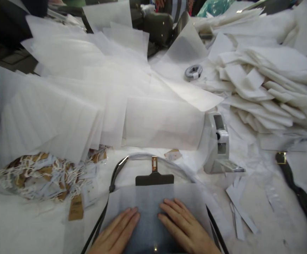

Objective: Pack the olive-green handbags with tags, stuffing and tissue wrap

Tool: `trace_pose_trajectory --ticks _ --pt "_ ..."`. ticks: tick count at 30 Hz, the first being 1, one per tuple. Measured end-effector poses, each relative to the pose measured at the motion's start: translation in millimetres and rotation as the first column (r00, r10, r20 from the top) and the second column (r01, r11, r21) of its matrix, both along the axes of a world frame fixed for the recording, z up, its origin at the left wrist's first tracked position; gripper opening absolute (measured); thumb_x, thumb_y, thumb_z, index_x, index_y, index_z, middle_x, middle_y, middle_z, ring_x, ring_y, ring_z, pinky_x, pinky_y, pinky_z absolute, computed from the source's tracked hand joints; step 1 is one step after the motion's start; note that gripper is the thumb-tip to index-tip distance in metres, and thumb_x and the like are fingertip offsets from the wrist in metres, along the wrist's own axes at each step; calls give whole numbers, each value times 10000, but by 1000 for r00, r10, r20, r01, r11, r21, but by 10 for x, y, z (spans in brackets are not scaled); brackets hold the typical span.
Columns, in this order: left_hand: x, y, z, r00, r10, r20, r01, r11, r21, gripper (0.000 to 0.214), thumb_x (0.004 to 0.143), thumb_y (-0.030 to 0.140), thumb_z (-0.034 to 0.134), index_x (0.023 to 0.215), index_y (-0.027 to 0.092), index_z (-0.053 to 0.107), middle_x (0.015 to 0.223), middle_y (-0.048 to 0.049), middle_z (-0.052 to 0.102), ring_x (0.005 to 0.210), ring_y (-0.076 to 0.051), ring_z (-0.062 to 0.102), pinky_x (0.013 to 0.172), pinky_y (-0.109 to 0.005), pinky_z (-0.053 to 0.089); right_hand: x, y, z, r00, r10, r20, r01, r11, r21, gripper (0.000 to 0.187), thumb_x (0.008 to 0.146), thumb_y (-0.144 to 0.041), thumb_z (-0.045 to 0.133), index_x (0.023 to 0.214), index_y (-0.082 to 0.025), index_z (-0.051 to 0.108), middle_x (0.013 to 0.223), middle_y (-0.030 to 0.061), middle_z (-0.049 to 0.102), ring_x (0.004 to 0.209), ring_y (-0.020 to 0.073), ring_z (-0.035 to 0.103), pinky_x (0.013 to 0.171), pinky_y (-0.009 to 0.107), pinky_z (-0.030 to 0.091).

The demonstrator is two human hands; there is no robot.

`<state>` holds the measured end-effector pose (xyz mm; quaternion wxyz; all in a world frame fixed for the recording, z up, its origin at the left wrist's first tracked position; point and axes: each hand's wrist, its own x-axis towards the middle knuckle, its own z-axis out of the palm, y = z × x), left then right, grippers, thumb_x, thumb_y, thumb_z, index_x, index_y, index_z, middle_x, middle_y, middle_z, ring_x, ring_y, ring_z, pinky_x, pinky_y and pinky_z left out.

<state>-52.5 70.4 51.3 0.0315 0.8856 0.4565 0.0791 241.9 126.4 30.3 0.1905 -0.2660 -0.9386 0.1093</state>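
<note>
Both palms rest flat on a translucent white sheet [153, 195] that covers the front of a dark handbag [153, 180]. My left hand [119, 231] lies on the sheet's left part, fingers stretched out and angled inward. On the right part lies my right hand [184, 225], its fingers slightly spread. Above the sheet's top edge a dark tab with a gold-coloured buckle [154, 163] sticks up. The bag's handle [143, 154] arches behind it, partly in pale wrapping. The bag's lower part is out of frame.
A grey tape dispenser [217, 144] stands right of the bag, near white paper strips [239, 211]. Tags with strings [47, 173] lie in a heap at left. Fanned sheets [63, 106] and white pouches [262, 84] fill the back. Another dark strap [296, 190] lies far right.
</note>
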Motion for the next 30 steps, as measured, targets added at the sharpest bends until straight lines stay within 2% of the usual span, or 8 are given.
trace_pose_trajectory --ticks 3,8,11,14,17,20,24,30 --pt "6 256 175 996 58 62 -57 998 -21 339 1029 308 413 1257 223 649 1243 21 701 1080 -118 636 978 -192 440 5 143 164 997 -56 54 61 994 -90 341 1036 -148 390 1279 -146 630 1331 73 644 1277 208 556 1054 357 512" --pt "203 411 148 979 171 108 -164 984 -65 388 1019 441 428 1211 202 665 1180 -15 721 1106 -200 620 1116 -362 299 42 276 307 958 -218 189 250 954 -168 394 1055 -342 394 1324 -126 583 1329 102 641 1201 267 601 1024 465 499" --pt "226 394 142 971 192 140 -176 977 -119 418 1025 447 397 1196 162 651 1129 -53 717 1032 -203 626 1098 -395 309 46 288 363 961 -213 175 246 948 -203 382 1060 -365 375 1266 -153 615 1229 81 694 1095 244 645 987 431 482" --pt "188 395 245 972 168 164 -140 976 -169 396 1012 456 423 1111 150 653 1032 -66 705 940 -214 612 975 -382 384 30 291 467 969 -188 161 227 936 -269 381 1056 -394 373 1154 -150 650 969 69 730 871 223 655 865 398 479" --pt "165 428 399 977 123 175 -78 967 -243 326 975 470 500 953 178 641 854 -39 661 801 -222 581 811 -372 415 22 284 584 973 -163 163 210 916 -342 352 1037 -424 418 913 -191 651 747 30 649 695 213 571 699 377 425" --pt "170 449 490 983 98 155 -50 957 -285 294 952 474 538 918 194 622 814 -30 630 766 -228 562 768 -373 416 36 266 633 972 -135 191 201 900 -387 340 1023 -418 458 779 -216 581 709 15 596 669 216 520 679 375 371" --pt "177 444 452 984 110 144 -64 955 -290 301 978 463 484 939 193 612 870 -50 646 839 -240 582 817 -385 425 51 257 552 952 -124 280 242 866 -438 300 987 -463 532 820 -217 570 777 25 616 766 238 548 745 375 358" --pt "181 509 204 995 70 66 -48 956 -291 380 1000 482 404 761 220 542 659 -23 578 627 -239 548 623 -378 396 -56 360 364 917 -118 380 251 913 -322 277 979 -387 572 758 -221 571 665 18 635 631 229 577 669 368 324"
